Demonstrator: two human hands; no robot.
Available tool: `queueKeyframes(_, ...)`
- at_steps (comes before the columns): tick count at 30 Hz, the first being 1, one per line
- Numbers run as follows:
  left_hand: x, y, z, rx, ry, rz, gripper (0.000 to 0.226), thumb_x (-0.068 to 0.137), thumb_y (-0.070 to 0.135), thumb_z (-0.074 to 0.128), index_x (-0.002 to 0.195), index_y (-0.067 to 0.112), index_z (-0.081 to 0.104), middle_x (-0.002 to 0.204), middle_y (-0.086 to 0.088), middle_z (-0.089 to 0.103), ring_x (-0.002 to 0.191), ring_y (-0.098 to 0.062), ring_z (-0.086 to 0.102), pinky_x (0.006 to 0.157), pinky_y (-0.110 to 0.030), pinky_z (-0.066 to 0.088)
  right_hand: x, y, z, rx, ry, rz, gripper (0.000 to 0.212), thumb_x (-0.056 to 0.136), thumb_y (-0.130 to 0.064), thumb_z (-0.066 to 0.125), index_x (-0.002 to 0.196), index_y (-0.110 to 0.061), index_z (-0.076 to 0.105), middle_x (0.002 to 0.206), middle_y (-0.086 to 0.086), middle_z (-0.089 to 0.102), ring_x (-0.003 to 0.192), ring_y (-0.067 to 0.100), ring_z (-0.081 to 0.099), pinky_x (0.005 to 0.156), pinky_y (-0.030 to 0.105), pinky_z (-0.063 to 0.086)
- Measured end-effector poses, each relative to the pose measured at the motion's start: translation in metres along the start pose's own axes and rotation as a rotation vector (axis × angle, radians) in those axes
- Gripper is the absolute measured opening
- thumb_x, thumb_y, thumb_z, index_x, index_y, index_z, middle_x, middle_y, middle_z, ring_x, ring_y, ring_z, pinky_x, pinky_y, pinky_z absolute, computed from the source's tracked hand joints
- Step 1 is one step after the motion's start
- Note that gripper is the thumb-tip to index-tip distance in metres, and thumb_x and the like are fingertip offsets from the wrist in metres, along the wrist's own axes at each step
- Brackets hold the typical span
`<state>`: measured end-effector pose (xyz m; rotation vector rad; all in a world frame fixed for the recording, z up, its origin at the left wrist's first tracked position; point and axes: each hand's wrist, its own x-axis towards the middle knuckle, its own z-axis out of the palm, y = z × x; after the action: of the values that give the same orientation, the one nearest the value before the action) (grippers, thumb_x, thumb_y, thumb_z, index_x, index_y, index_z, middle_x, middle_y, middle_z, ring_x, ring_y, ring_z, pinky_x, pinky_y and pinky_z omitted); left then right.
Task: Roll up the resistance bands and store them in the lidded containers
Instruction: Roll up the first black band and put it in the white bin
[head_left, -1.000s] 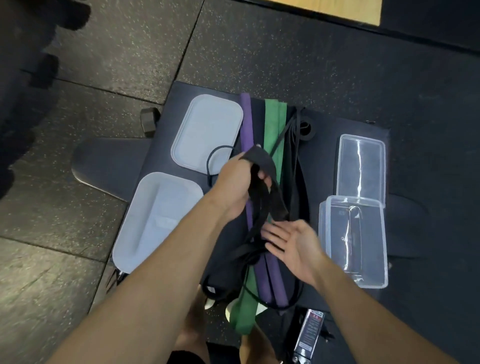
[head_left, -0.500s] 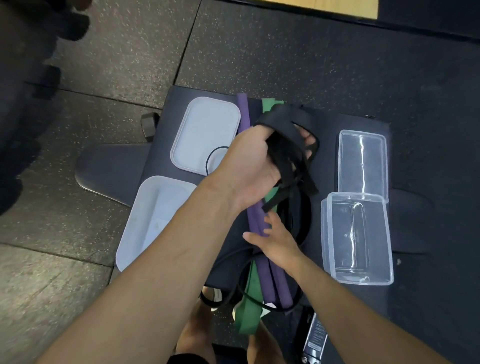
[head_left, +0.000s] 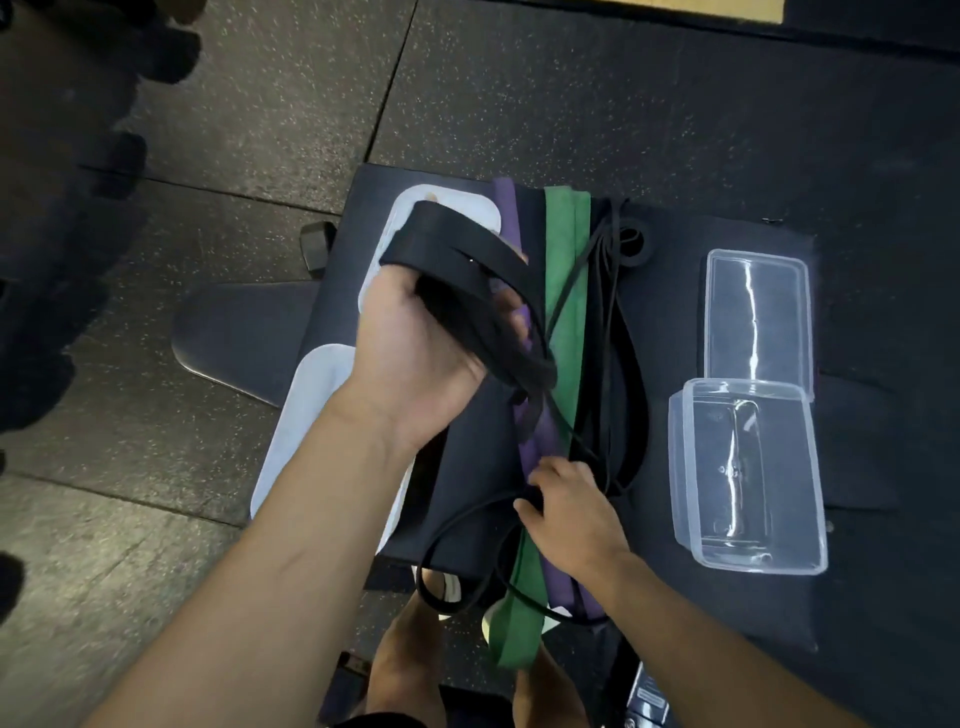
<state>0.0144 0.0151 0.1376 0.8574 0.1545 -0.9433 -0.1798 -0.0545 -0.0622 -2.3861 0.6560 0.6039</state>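
Looking down through the head camera, I see the left hand (head_left: 415, 343) raised over the bench (head_left: 727, 587), left of its middle. Its fingers are curled through several loops of the black band (head_left: 467, 260), which wind around the hand; a strand trails from it down toward the near edge. The right hand (head_left: 571, 514) lies low on the bands near that edge, fingers bent onto the purple band (head_left: 506, 208) and a black strand. I cannot tell whether it pinches anything. The two hands are apart.

The purple band and the green band (head_left: 566, 260) lie side by side along the middle of the bench, from the far edge to past the near edge, where their ends hang over. Thin black bands (head_left: 631, 364) lie just right of the green one. Two clear tubs sit by the right edge, the far tub (head_left: 758, 312) touching the near tub (head_left: 748, 478). Two white lids (head_left: 311, 410) lie along the left edge, partly under my left arm.
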Motion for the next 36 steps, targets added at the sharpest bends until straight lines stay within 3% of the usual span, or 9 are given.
queueKeyframes(4, -0.014, 0.009, -0.012, 0.133, -0.122, -0.002, 0.072, 0.102, 0.062, 0.023, 0.103, 0.01, 0.073, 0.125, -0.01, 0.072, 0.067, -0.012, 0.047, 0.059, -0.02, 0.044, 0.004, -0.008, 0.013, -0.322, -0.126, -0.227, 0.06, 0.105, -0.047, 0.042, 0.157, -0.019, 0.033, 0.166, 0.0, 0.028, 0.15, 0.024, 0.026, 0.118, 0.043, 0.028)
queueKeyframes(7, -0.018, 0.009, -0.021, 0.095, -0.139, -0.029, 0.081, 0.1, 0.066, 0.02, 0.1, 0.01, 0.079, 0.112, -0.017, 0.076, 0.07, -0.013, 0.046, 0.057, -0.019, 0.043, 0.004, -0.008, 0.015, -0.448, -0.14, -0.228, 0.064, 0.106, -0.054, 0.034, 0.16, -0.021, 0.024, 0.163, -0.002, 0.032, 0.142, 0.027, 0.034, 0.113, 0.045, 0.03)
queueKeyframes(12, -0.022, 0.009, -0.028, -0.019, -0.217, -0.03, 0.072, 0.088, 0.069, 0.036, 0.107, 0.013, 0.077, 0.099, -0.011, 0.076, 0.068, -0.011, 0.044, 0.056, -0.016, 0.044, 0.005, -0.01, 0.006, -0.601, -0.173, -0.186, 0.06, 0.106, -0.058, 0.023, 0.148, -0.02, 0.045, 0.15, -0.001, 0.043, 0.126, 0.029, 0.046, 0.105, 0.045, 0.033)
queueKeyframes(18, -0.025, 0.008, -0.025, -0.076, -0.263, -0.02, 0.061, 0.087, 0.061, 0.048, 0.11, 0.012, 0.076, 0.099, -0.011, 0.077, 0.063, -0.01, 0.053, 0.054, -0.016, 0.046, 0.01, -0.019, -0.005, -0.778, -0.299, -0.065, 0.066, 0.107, -0.058, 0.021, 0.135, -0.015, 0.063, 0.157, 0.002, 0.03, 0.122, 0.031, 0.049, 0.107, 0.045, 0.034)
queueKeyframes(21, -0.026, 0.005, -0.024, -0.08, -0.262, -0.036, 0.07, 0.09, 0.068, 0.037, 0.112, 0.013, 0.074, 0.1, -0.01, 0.076, 0.067, -0.009, 0.046, 0.055, -0.017, 0.047, 0.012, -0.021, -0.011, -0.921, -0.295, -0.053, 0.052, 0.107, -0.049, 0.032, 0.126, -0.017, 0.068, 0.141, 0.007, 0.037, 0.095, 0.028, 0.052, 0.09, 0.041, 0.037)
queueKeyframes(24, -0.027, 0.001, -0.024, -0.069, -0.256, -0.036, 0.07, 0.09, 0.068, 0.037, 0.112, 0.014, 0.075, 0.099, -0.009, 0.076, 0.068, -0.009, 0.041, 0.055, -0.017, 0.047, 0.009, -0.025, -0.023, -1.031, -0.305, -0.049, 0.03, 0.1, -0.032, 0.049, 0.119, -0.019, 0.068, 0.12, 0.006, 0.045, 0.069, 0.018, 0.033, 0.078, 0.035, 0.036)
queueKeyframes(26, -0.029, 0.0, -0.024, -0.066, -0.257, -0.035, 0.068, 0.09, 0.067, 0.038, 0.111, 0.014, 0.076, 0.095, -0.008, 0.076, 0.067, -0.009, 0.041, 0.055, -0.017, 0.046, 0.008, -0.024, -0.029, -1.097, -0.337, -0.048, 0.03, 0.098, -0.029, 0.052, 0.123, -0.019, 0.065, 0.12, 0.007, 0.049, 0.075, 0.02, 0.039, 0.084, 0.035, 0.038)
queueKeyframes(30, -0.031, 0.002, -0.024, -0.082, -0.284, -0.032, 0.069, 0.091, 0.066, 0.036, 0.11, 0.013, 0.076, 0.088, -0.007, 0.075, 0.066, -0.01, 0.04, 0.053, -0.016, 0.046, 0.009, -0.02, -0.032, -1.159, -0.386, -0.001, 0.039, 0.099, -0.03, 0.052, 0.135, -0.018, 0.061, 0.129, 0.008, 0.057, 0.117, 0.026, 0.053, 0.097, 0.041, 0.036)
queueKeyframes(36, -0.03, 0.004, -0.03, -0.063, -0.227, -0.011, 0.068, 0.09, 0.067, 0.037, 0.108, 0.014, 0.077, 0.085, -0.007, 0.074, 0.063, -0.009, 0.041, 0.05, -0.016, 0.044, 0.021, -0.006, -0.042, -1.09, -0.436, 0.164, 0.041, 0.101, -0.03, 0.046, 0.138, -0.02, 0.06, 0.134, 0.001, 0.062, 0.125, 0.024, 0.055, 0.103, 0.039, 0.034)
